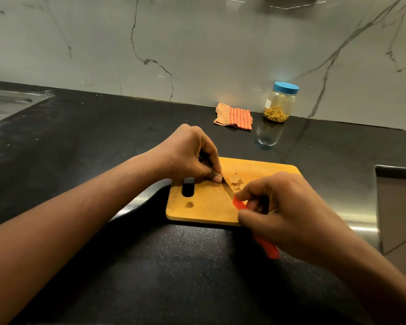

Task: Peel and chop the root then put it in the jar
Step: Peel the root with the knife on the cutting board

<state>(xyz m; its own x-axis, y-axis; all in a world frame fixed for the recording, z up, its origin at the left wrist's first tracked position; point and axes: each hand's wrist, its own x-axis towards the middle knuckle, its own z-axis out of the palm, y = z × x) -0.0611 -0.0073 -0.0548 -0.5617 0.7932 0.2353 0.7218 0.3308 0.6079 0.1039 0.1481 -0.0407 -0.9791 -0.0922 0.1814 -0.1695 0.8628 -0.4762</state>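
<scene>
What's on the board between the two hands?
In the head view, the blade of the knife and a small heap of chopped root lie between the left hand and right hand.

No readable text for you here. The white label on the jar is just a blur.

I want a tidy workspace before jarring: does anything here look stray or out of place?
One small root piece lies alone near the cutting board's slot, apart from the chopped pile beside the knife. The checked cloth lies crumpled by the jar. Nothing else stands out.
</scene>
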